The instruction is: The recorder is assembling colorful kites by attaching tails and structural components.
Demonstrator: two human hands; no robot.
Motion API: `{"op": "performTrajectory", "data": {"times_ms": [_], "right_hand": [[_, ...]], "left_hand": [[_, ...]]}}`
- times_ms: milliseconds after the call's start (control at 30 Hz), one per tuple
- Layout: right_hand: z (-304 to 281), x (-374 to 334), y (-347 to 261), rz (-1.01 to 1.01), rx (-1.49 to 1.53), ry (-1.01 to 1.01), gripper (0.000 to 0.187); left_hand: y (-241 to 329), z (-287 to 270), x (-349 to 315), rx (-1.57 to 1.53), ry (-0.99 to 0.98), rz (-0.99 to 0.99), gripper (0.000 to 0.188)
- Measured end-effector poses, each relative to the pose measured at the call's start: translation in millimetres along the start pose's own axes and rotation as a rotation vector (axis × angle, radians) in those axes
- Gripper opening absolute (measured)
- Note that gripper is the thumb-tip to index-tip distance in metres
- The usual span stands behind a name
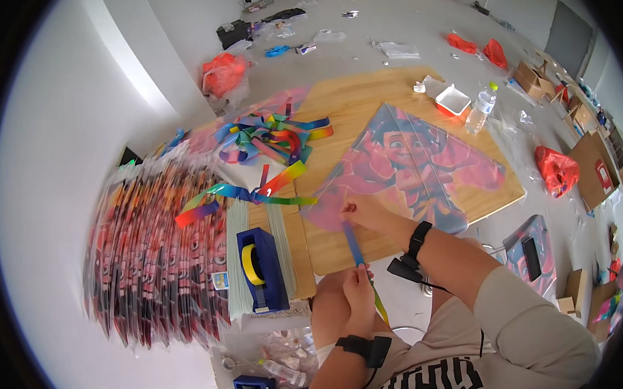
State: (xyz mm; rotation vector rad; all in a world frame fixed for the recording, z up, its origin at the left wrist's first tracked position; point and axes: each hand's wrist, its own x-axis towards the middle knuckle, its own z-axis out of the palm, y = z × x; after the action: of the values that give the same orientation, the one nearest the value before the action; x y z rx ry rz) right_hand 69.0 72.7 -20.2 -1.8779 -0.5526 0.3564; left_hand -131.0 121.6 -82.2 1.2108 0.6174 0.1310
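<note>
The right hand (352,211) and left hand (359,290) both pinch a ribbon (353,244), its long axis running from over the bench (328,246) back toward the person. The kite (407,159) lies flat on the bench, ahead and to the right, with the right hand nearer, by its left wing. Black lettering marks the shirt (490,362); any writing on the bottle (483,108) is too small to read.

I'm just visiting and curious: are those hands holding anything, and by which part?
A multicoloured ribbon: the right hand pinches its upper visible end; the left hand holds it lower down, with more hanging below.
</note>
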Motion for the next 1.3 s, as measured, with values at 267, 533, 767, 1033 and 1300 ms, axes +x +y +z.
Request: {"op": "performTrajectory", "data": {"times_ms": [267, 533, 767, 1033, 1300], "right_hand": [[5.6, 2.9, 26.2, -0.059, 0.005, 0.042, 0.012], [4.4, 3.2, 13.4, 0.001, -0.060, 0.013, 0.013], [3.9, 1.6, 14.3, 0.077, -0.089, 0.018, 0.012], [5.8, 2.7, 15.5, -0.004, -0.161, 0.031, 0.015], [3.4, 1.9, 16.4, 0.026, -0.172, 0.032, 0.015]], "left_hand": [[6.2, -0.3, -2.2, -0.063, 0.082, -0.118, 0.025], [-0.1, -3.8, 1.7, -0.082, 0.028, -0.100, 0.025], [3.4, -1.0, -0.2, -0.102, 0.032, -0.038, 0.020], [-0.3, -5.1, -0.9, -0.103, 0.042, -0.007, 0.017], [5.5, -1.3, -0.8, -0.154, 0.105, -0.102, 0.022]]}}
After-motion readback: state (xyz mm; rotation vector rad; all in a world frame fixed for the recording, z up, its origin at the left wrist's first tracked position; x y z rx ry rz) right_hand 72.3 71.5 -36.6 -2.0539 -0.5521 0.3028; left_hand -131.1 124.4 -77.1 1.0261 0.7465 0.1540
